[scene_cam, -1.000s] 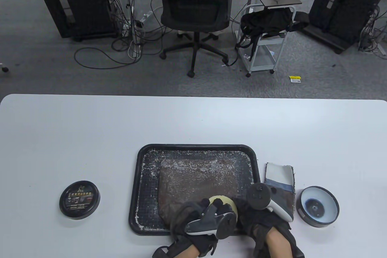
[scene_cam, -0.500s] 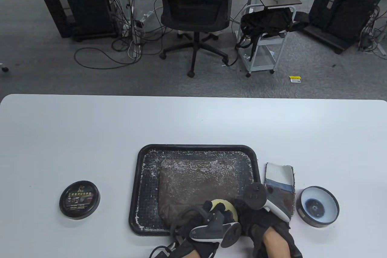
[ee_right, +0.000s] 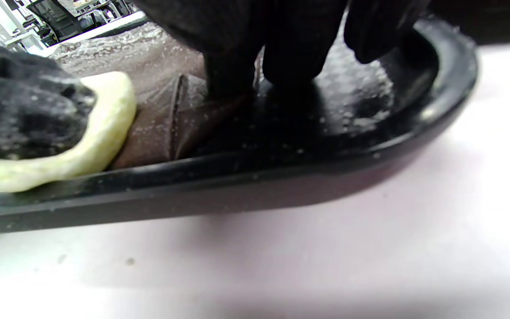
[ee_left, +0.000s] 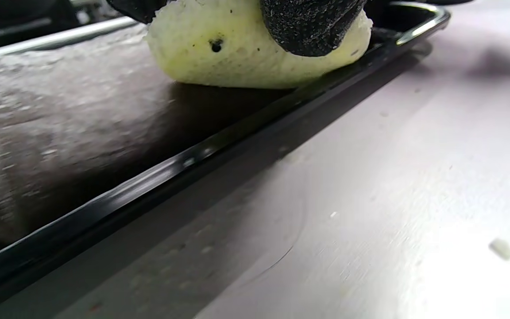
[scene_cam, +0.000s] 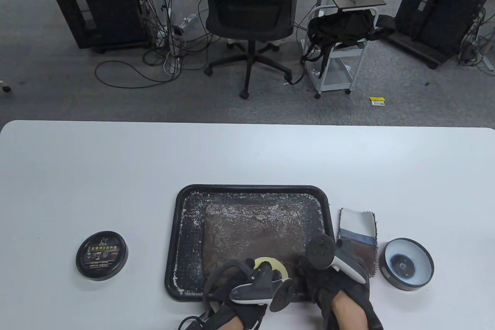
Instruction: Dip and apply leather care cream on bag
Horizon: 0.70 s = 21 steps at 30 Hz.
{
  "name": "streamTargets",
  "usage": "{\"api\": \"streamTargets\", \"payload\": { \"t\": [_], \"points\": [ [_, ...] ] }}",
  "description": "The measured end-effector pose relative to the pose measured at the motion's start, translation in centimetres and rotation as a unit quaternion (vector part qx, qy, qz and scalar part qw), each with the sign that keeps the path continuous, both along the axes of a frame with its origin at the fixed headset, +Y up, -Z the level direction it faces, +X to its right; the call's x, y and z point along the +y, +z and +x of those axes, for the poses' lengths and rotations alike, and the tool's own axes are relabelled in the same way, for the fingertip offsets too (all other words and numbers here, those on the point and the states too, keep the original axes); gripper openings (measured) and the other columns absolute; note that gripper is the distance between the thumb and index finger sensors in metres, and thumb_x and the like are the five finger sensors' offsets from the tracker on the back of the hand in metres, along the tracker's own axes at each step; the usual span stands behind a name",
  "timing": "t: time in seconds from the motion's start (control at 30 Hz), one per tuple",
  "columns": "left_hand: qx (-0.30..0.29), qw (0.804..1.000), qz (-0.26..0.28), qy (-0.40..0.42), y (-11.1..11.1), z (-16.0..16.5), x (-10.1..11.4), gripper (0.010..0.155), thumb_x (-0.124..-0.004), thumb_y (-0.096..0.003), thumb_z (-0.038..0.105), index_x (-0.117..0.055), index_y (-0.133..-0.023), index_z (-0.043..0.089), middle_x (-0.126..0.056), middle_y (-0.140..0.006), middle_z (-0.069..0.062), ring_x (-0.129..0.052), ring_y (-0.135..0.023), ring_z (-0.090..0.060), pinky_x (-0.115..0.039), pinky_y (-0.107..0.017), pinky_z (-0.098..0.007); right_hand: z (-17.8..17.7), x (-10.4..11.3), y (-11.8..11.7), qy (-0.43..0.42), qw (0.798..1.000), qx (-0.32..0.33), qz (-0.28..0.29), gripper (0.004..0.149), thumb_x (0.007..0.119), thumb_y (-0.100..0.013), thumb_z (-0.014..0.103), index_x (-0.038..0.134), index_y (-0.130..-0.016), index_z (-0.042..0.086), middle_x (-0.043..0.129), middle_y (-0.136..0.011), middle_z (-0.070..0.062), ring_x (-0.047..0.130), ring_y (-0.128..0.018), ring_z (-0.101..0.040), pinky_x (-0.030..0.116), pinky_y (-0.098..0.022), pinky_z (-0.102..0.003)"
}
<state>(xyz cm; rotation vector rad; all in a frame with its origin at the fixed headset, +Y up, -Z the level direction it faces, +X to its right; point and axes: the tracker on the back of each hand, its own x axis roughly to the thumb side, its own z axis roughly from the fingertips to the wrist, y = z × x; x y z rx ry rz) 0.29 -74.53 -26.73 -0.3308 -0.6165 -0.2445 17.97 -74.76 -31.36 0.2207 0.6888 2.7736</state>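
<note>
While the brown bag (scene_cam: 251,235) is lying in the black tray (scene_cam: 181,206), the left hand (scene_cam: 247,287) is gripping the yellow sponge (ee_left: 237,53) against its near edge, and the right hand (scene_cam: 332,279) is pressing straight fingertips (ee_right: 233,75) on the bag's corner.

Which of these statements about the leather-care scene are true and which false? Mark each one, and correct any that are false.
1. The left hand holds a pale yellow sponge against the brown bag. True.
2. The bag lies directly on the white table. False: it lies in a black tray.
3. The open cream tin stands to the right of the tray. True.
4. The black lid sits on the cream tin. False: it lies apart, left of the tray.
5. The right hand is dipping into the cream tin. False: its fingers press on the bag's near right corner.
</note>
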Motion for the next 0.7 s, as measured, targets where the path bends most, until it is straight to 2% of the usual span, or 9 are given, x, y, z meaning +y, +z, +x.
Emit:
{"api": "streamTargets", "payload": {
  "t": [0.13, 0.4, 0.7],
  "points": [
    [0.022, 1.0, -0.011, 0.006, -0.1, -1.7, 0.0, 0.049, -0.074, -0.0538, 0.036, -0.066, -0.1, 0.049, -0.066, -0.112, 0.023, -0.062, -0.111, -0.009, -0.059, -0.082, -0.046, 0.1, 0.0, 0.0, -0.001, 1.0, 0.001, -0.003, 0.067, 0.071, -0.041, 0.017, 0.048, -0.103, 0.013, 0.077, -0.095, 0.003, 0.071, -0.092, -0.031, 0.061, -0.066, -0.058],
    [0.05, 0.998, 0.018, -0.027, 0.5, -5.6, 0.1, 0.048, -0.074, -0.0533, 0.035, -0.067, -0.098, 0.05, -0.068, -0.111, 0.024, -0.064, -0.11, -0.008, -0.059, -0.082, -0.046, 0.0, 0.0, 0.1, 0.007, 1.0, 0.009, -0.004, 0.067, 0.07, -0.041, 0.017, 0.048, -0.103, 0.014, 0.075, -0.096, 0.002, 0.07, -0.092, -0.032, 0.061, -0.066, -0.058],
    [0.076, 0.996, 0.034, -0.011, 1.3, -9.8, 0.1, 0.048, -0.075, -0.0528, 0.034, -0.069, -0.097, 0.051, -0.069, -0.11, 0.026, -0.065, -0.11, -0.007, -0.059, -0.082, -0.044, 0.2, -0.1, 0.2, 0.001, 1.0, 0.012, -0.005, 0.067, 0.071, -0.041, 0.017, 0.048, -0.103, 0.014, 0.075, -0.096, 0.003, 0.07, -0.092, -0.032, 0.06, -0.066, -0.057]
  ]
}}
